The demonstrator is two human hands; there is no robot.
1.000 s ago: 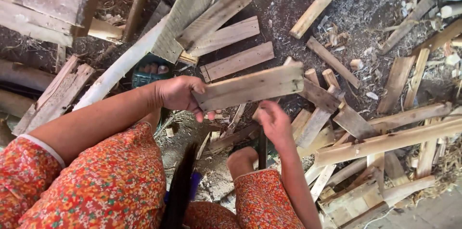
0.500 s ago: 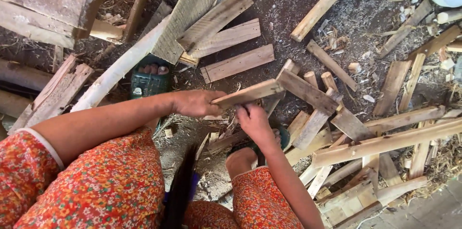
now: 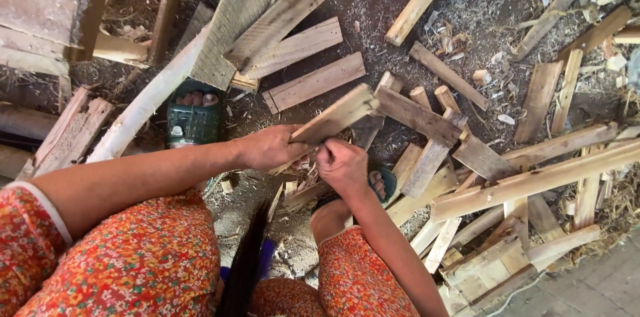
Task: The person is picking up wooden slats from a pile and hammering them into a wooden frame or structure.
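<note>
Left hand [image 3: 270, 147] and right hand [image 3: 341, 165] both grip wood slat [image 3: 337, 115], pointing 2 o'clock; splinter risk if grip slides.

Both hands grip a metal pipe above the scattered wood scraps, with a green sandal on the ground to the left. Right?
Not quite. The head view shows the left hand and right hand gripping a flat wooden board, not a metal pipe. The wood scraps and green sandal are as described.
</note>
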